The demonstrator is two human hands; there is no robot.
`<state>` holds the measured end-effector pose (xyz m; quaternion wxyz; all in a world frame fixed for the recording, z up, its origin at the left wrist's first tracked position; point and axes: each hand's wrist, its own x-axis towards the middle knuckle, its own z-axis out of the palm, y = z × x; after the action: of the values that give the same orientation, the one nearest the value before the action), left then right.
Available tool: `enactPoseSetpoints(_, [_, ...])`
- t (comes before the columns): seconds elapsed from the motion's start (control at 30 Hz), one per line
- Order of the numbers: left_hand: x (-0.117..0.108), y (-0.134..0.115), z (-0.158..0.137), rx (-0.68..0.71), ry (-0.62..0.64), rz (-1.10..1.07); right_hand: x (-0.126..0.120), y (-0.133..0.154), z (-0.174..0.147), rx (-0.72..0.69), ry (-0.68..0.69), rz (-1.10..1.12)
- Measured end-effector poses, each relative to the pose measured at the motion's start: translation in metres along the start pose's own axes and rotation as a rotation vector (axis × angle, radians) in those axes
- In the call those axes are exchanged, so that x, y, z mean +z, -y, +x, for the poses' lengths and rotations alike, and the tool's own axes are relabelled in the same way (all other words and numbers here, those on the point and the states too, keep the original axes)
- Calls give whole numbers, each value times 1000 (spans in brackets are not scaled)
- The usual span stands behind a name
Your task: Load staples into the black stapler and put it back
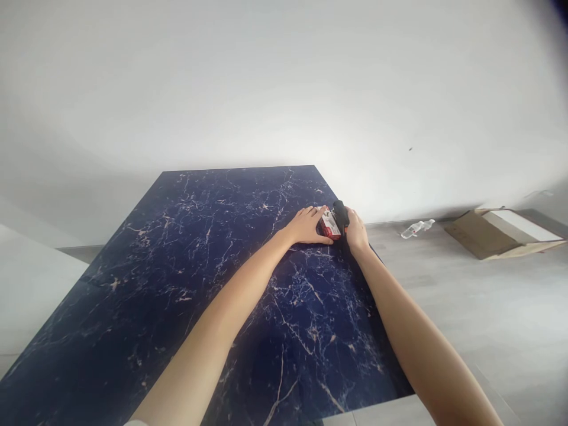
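Observation:
A small red-and-white box (pixel 329 225) lies near the right edge of the blue marbled tabletop (pixel 213 254). My left hand (pixel 306 226) grips it from the left, fingers at its far end and thumb at its near end. Right beside the box is a black object (pixel 341 214) with a bit of orange on it; its kind is not clear. Around its right side my right hand (pixel 356 229) is closed, at the table's edge, and the fingers are partly hidden behind it.
A white wall (pixel 248 89) stands behind the table. On the grey floor to the right lie a clear plastic bottle (pixel 412 229) and an open cardboard box (pixel 481 236) with something white in it.

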<state>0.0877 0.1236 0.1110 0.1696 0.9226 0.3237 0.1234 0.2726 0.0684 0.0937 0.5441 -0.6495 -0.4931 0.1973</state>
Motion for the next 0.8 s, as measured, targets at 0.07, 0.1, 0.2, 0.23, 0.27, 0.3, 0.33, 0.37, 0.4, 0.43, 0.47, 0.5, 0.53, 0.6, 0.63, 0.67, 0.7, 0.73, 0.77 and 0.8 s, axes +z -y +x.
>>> enactPoseSetpoints(0.07, [-2, -3, -4, -50, 25, -15, 1, 2, -1, 66, -70, 111])
enactPoseSetpoints(0.1, [-3, -4, -6, -69, 34, -28, 2, 3, -2, 97, -111, 154])
enactPoseSetpoints(0.2, [-4, -7, -19, -79, 0, -46, 1, 8, -7, 121, -212, 161])
enactPoseSetpoints(0.23, [-4, -8, -24, -73, -39, -37, 1, 10, -9, 122, -246, 152])
enactPoseSetpoints(0.27, [-3, -9, -31, -61, -85, -22, -1, 12, -11, 124, -278, 144])
enactPoseSetpoints(0.3, [-3, -10, -38, -44, -133, -4, -2, 14, -14, 118, -307, 128])
enactPoseSetpoints(0.33, [-4, -11, -47, -23, -179, 15, -2, 17, -16, 97, -332, 96])
enactPoseSetpoints(0.37, [-4, -13, -56, 0, -216, 31, -3, 21, -20, 55, -350, 47])
enactPoseSetpoints(0.4, [-5, -14, -66, 22, -243, 44, -3, 24, -23, -10, -363, -16])
enactPoseSetpoints(0.43, [-6, -16, -77, 41, -259, 51, -2, 29, -27, -95, -371, -88])
enactPoseSetpoints(0.47, [-8, -17, -90, 56, -270, 56, -1, 33, -31, -190, -375, -160])
enactPoseSetpoints(0.5, [-11, -19, -102, 69, -278, 56, 2, 38, -36, -286, -371, -219])
enactPoseSetpoints(0.53, [-13, -20, -116, 80, -284, 57, 5, 43, -41, -373, -353, -257])
enactPoseSetpoints(0.6, [-20, -19, -144, 101, -300, 56, 12, 52, -53, -525, -284, -297])
enactPoseSetpoints(0.63, [-24, -17, -160, 106, -307, 59, 17, 56, -60, -592, -231, -307])
enactPoseSetpoints(0.67, [-29, -14, -175, 107, -318, 65, 21, 60, -67, -654, -171, -314])
enactPoseSetpoints(0.7, [-34, -9, -192, 104, -335, 75, 26, 63, -73, -709, -109, -321])
enactPoseSetpoints(0.73, [-40, -3, -209, 97, -347, 92, 30, 66, -79, -755, -46, -331])
enactPoseSetpoints(0.77, [-46, 5, -226, 77, -353, 114, 34, 68, -85, -792, 20, -340])
enactPoseSetpoints(0.8, [-53, 14, -244, 48, -357, 135, 38, 70, -90, -817, 90, -346])
